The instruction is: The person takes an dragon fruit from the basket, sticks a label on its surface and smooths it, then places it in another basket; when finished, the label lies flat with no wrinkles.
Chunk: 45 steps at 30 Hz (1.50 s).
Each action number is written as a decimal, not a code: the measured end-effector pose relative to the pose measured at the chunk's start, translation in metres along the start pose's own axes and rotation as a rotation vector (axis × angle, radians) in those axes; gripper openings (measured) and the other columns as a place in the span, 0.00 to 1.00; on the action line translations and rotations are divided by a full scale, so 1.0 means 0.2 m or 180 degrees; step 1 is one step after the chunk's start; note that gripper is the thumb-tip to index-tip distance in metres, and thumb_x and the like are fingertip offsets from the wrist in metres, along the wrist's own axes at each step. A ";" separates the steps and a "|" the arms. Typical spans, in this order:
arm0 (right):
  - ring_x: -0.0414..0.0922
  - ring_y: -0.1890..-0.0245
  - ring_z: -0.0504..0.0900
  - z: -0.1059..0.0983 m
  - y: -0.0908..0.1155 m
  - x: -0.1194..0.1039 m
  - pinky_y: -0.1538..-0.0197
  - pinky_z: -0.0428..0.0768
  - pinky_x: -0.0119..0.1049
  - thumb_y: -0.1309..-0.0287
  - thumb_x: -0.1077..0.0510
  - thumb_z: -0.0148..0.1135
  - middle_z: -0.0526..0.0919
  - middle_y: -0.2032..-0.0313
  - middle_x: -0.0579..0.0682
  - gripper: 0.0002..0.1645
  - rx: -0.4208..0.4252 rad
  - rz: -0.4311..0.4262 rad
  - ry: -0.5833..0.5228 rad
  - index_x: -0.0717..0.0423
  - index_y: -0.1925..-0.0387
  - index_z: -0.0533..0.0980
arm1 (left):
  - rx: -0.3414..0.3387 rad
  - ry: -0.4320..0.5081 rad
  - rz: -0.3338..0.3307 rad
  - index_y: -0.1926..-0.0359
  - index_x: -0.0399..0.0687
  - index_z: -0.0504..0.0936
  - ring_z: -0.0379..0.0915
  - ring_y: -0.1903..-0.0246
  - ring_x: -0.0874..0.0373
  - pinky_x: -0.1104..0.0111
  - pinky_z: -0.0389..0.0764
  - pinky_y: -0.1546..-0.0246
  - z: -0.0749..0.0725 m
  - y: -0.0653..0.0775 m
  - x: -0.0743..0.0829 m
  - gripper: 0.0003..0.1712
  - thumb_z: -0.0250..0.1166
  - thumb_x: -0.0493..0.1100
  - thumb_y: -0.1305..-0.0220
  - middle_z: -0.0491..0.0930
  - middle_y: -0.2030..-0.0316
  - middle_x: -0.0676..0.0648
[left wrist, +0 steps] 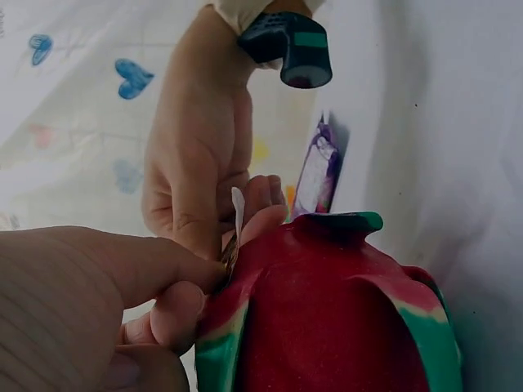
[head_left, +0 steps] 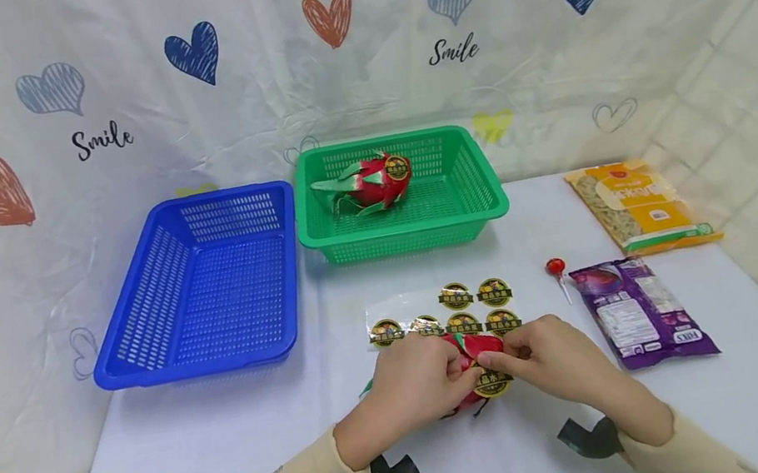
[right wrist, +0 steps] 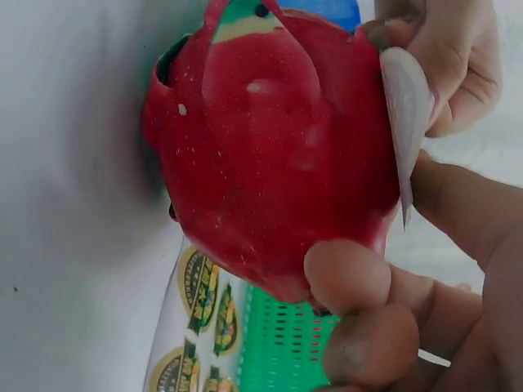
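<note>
Between both hands a red dragon fruit (head_left: 480,344) with green-tipped scales lies on the white table. A round black-and-gold sticker (head_left: 493,385) sits at its near face; the right wrist view shows its white edge (right wrist: 407,122) standing partly off the skin. My left hand (head_left: 412,379) pinches the sticker's edge, thumb on the printed side, fingers against the fruit. My right hand (head_left: 564,360) holds the other side of the fruit with curled fingers (right wrist: 351,278), its thumb touching the sticker. Just behind the fruit is a clear sheet (head_left: 392,310) with several matching stickers.
A blue basket (head_left: 289,286) stands at the left. The green basket (head_left: 408,229) at the back holds another dragon fruit (head_left: 378,186) bearing a sticker. On the right are a red lollipop (head_left: 555,267), a purple packet (head_left: 644,312) and an orange packet (head_left: 640,207).
</note>
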State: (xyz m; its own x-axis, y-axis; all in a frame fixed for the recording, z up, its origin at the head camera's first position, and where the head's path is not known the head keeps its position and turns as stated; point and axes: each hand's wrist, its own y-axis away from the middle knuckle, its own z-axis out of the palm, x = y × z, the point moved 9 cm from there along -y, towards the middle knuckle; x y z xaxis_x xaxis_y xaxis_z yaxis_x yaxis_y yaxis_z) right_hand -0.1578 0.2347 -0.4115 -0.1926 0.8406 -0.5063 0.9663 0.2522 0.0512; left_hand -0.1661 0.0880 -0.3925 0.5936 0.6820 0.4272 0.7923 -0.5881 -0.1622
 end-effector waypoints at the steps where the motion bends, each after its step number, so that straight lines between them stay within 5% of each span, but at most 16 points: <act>1: 0.32 0.83 0.60 0.00 0.00 0.01 0.76 0.56 0.26 0.35 0.35 0.67 0.61 0.87 0.34 0.32 -0.0030 0.0009 -0.0059 0.43 0.88 0.68 | -0.0017 0.0021 0.0001 0.91 0.60 0.55 0.42 0.88 0.73 0.78 0.40 0.88 0.00 0.00 0.00 0.37 0.70 0.57 0.36 0.47 0.92 0.64; 10: 0.30 0.81 0.61 0.04 0.00 0.03 0.77 0.60 0.26 0.30 0.43 0.64 0.68 0.84 0.35 0.23 -0.0384 -0.0317 -0.0603 0.46 0.81 0.77 | -0.0020 -0.0145 0.0089 0.89 0.62 0.64 0.56 0.87 0.73 0.78 0.53 0.88 0.03 0.00 0.02 0.31 0.73 0.60 0.39 0.58 0.91 0.64; 23: 0.29 0.78 0.66 0.06 0.04 0.09 0.75 0.66 0.26 0.42 0.44 0.76 0.70 0.80 0.34 0.16 -0.0456 -0.0373 -0.0413 0.41 0.76 0.77 | 0.0079 -0.0725 0.0068 0.87 0.63 0.65 0.58 0.86 0.70 0.75 0.55 0.88 0.07 0.04 0.04 0.34 0.77 0.73 0.52 0.61 0.91 0.65; 34: 0.28 0.79 0.64 0.02 0.03 0.11 0.76 0.64 0.25 0.41 0.49 0.76 0.69 0.81 0.33 0.13 -0.0239 -0.0381 -0.0359 0.40 0.75 0.78 | -0.0007 -0.0589 0.0137 0.86 0.63 0.66 0.58 0.88 0.72 0.76 0.54 0.88 0.07 0.04 0.02 0.32 0.77 0.69 0.49 0.60 0.91 0.65; 39: 0.28 0.78 0.66 0.01 0.04 0.07 0.76 0.68 0.26 0.41 0.61 0.72 0.71 0.79 0.34 0.11 -0.0284 -0.0680 -0.0551 0.42 0.72 0.79 | -0.0006 -0.0524 0.0171 0.85 0.63 0.66 0.57 0.88 0.73 0.77 0.55 0.88 0.06 0.04 0.02 0.31 0.78 0.67 0.48 0.60 0.90 0.66; 42: 0.28 0.79 0.65 0.01 0.04 0.06 0.76 0.66 0.26 0.42 0.50 0.76 0.69 0.80 0.33 0.11 -0.0267 -0.0664 -0.0481 0.42 0.72 0.79 | 0.0013 -0.0565 0.0161 0.85 0.63 0.66 0.57 0.88 0.73 0.77 0.55 0.88 0.06 0.03 0.02 0.30 0.77 0.67 0.48 0.61 0.90 0.66; 45: 0.29 0.80 0.63 0.02 0.03 0.06 0.76 0.63 0.26 0.52 0.34 0.79 0.65 0.81 0.33 0.24 -0.0188 -0.0561 -0.0225 0.42 0.74 0.77 | 0.0067 -0.0768 0.0188 0.84 0.63 0.66 0.56 0.88 0.72 0.76 0.54 0.89 0.06 0.03 0.03 0.31 0.76 0.70 0.48 0.60 0.90 0.65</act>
State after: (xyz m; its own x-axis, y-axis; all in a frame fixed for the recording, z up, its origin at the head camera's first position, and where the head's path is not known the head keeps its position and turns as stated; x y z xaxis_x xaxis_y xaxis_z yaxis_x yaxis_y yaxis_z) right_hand -0.1543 0.2436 -0.4200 -0.3434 0.7458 -0.5709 0.9066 0.4219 0.0059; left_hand -0.1561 0.0936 -0.4013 0.6535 0.7321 0.1922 0.7565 -0.6226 -0.2002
